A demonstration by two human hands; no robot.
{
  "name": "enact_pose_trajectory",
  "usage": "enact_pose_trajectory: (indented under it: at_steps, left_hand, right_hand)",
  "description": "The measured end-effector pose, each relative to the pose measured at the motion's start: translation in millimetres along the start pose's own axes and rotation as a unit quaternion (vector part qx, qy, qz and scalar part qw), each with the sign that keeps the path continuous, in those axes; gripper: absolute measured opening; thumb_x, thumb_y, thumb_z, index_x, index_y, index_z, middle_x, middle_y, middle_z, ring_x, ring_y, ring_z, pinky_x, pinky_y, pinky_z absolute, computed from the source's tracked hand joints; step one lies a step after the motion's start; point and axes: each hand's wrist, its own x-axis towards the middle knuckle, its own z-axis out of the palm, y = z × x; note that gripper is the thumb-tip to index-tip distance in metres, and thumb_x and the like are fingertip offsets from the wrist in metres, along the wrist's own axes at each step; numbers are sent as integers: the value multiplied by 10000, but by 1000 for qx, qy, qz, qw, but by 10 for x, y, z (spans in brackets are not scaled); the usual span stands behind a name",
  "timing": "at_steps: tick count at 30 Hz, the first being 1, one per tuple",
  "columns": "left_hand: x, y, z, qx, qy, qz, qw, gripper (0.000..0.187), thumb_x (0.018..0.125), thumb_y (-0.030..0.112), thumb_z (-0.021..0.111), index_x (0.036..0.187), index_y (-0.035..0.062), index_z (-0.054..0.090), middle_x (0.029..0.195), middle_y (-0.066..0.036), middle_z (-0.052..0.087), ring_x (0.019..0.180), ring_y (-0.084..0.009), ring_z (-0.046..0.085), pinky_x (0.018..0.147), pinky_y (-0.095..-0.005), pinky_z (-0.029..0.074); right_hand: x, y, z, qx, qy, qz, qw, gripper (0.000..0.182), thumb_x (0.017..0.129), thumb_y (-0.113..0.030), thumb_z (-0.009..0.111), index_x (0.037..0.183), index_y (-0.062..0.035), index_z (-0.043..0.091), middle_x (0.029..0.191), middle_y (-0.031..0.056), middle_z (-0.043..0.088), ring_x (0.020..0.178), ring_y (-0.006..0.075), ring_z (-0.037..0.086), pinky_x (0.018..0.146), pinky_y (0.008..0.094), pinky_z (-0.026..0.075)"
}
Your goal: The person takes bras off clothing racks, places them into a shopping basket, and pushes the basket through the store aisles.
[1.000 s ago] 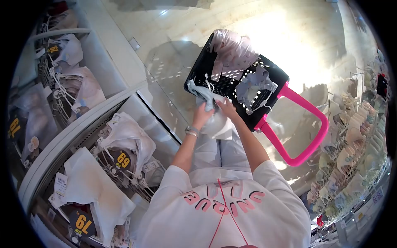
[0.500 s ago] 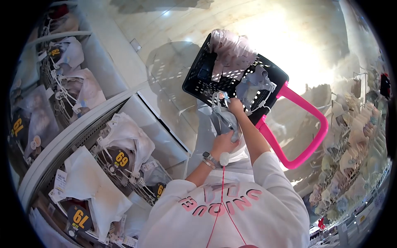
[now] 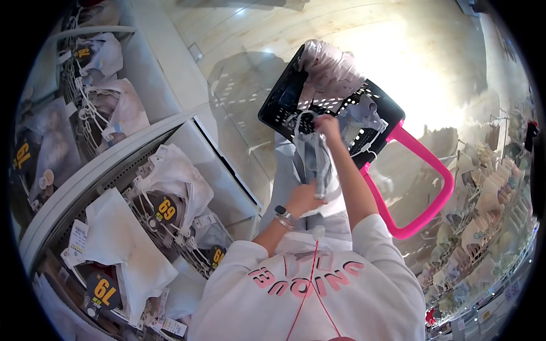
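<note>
Both hands are closed on one pale grey garment (image 3: 311, 162) on a white plastic hanger (image 3: 300, 122). The right hand (image 3: 327, 126) pinches the top of it, up by the hanger, at the near rim of the black shopping basket (image 3: 284, 99). The left hand (image 3: 302, 199) grips the lower end of the fabric, closer to the body, so the garment hangs stretched between the two hands, in front of the person's light trousers and just outside the basket.

A watch and a bracelet (image 3: 282, 216) sit on the left wrist. The basket rests on the pale floor (image 3: 250, 34), with its pink handle (image 3: 424, 187) folded out toward the right. Inside it, a pinkish-white bundle of clothing (image 3: 330, 68) is heaped at the far end and a grey-blue piece (image 3: 364, 116) lies against the near right wall, just beside the right hand.

To the left runs a curved white display rack (image 3: 108, 165) packed with hung garments, and round dark price tags reading 69 (image 3: 165, 208) and 79 (image 3: 103, 288) show on them. Racks of small pale garments (image 3: 483, 221) fill the right edge of the view, well apart from the hands. The person's white shirt with pink lettering (image 3: 307, 281) fills the bottom of the frame, and a thin red cord (image 3: 307, 284) runs down over it.
</note>
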Motion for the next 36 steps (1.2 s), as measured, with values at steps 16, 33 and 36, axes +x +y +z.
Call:
enact_pose_trajectory:
  at_steps: [16, 33, 36]
  left_hand:
    - [607, -385, -1420, 273, 341, 84, 896, 209, 680, 48, 584, 876, 114, 616, 824, -62, 540, 823, -255, 535, 666, -370, 467]
    - [1933, -965, -816, 534, 135, 166, 818, 76, 730, 131, 587, 734, 124, 662, 762, -19, 609, 815, -203, 583, 676, -324, 452]
    - [2104, -928, -848, 543, 146, 162, 811, 72, 740, 129, 578, 750, 125, 649, 778, -13, 602, 831, -200, 573, 681, -323, 443]
  right_hand:
    - [-1791, -1273, -793, 169, 165, -213, 948, 109, 824, 19, 559, 916, -39, 549, 804, 3, 572, 741, 66, 530, 673, 206, 414]
    - [-780, 350, -439, -107, 60, -43, 992, 293, 762, -209, 708, 897, 16, 579, 760, 63, 581, 717, 124, 531, 639, 277, 438]
    - [-729, 300, -418, -67, 69, -26, 995, 260, 770, -191, 692, 910, 5, 596, 765, 72, 588, 706, 129, 547, 628, 288, 447]
